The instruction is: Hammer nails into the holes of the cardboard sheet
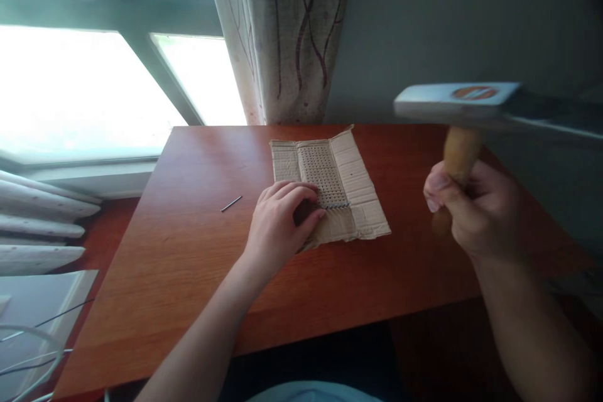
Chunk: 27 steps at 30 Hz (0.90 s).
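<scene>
In my right hand (478,210), raised over the right side of the table, is a hammer (464,151) with a wooden handle. Its metal head, blurred by motion, bears an orange oval label. My left hand (282,217) rests with bent fingers on the lower left of a creased cardboard sheet (362,191), holding it against the table. Whether its fingertips also pinch something small is hidden. A panel with rows of small holes (323,173) lies in the middle of the cardboard. Along the panel's near edge runs a dark, twisted-looking row (336,206), close to my left thumb.
A thin metal rod, perhaps a nail (231,203), lies on the wooden table (188,264) left of my left hand. Behind the table hang a patterned curtain (292,31) and a grey wall (447,25). Windows (61,88) are on the left, with cables (47,352) below.
</scene>
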Motion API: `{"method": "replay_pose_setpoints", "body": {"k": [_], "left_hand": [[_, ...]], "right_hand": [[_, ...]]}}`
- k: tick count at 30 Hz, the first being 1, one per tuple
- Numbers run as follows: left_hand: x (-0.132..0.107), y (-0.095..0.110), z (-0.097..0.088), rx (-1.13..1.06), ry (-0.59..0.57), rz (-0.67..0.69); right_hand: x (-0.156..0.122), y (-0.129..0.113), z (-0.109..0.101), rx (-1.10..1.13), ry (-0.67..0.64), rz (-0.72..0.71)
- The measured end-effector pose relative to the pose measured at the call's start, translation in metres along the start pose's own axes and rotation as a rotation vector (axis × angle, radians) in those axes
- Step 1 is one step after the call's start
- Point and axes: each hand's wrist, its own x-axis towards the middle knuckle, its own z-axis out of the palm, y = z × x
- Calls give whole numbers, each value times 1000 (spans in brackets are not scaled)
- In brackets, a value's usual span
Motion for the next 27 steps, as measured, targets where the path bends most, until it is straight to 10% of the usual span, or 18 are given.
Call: {"method": "replay_pose_setpoints", "body": {"k": [13, 27], "left_hand": [[-4, -23, -21, -95, 350, -193], [-4, -57, -47, -89, 329, -411]], "right_hand": [[46, 39, 58, 450, 341, -41], [42, 62, 57, 498, 144, -13]]}}
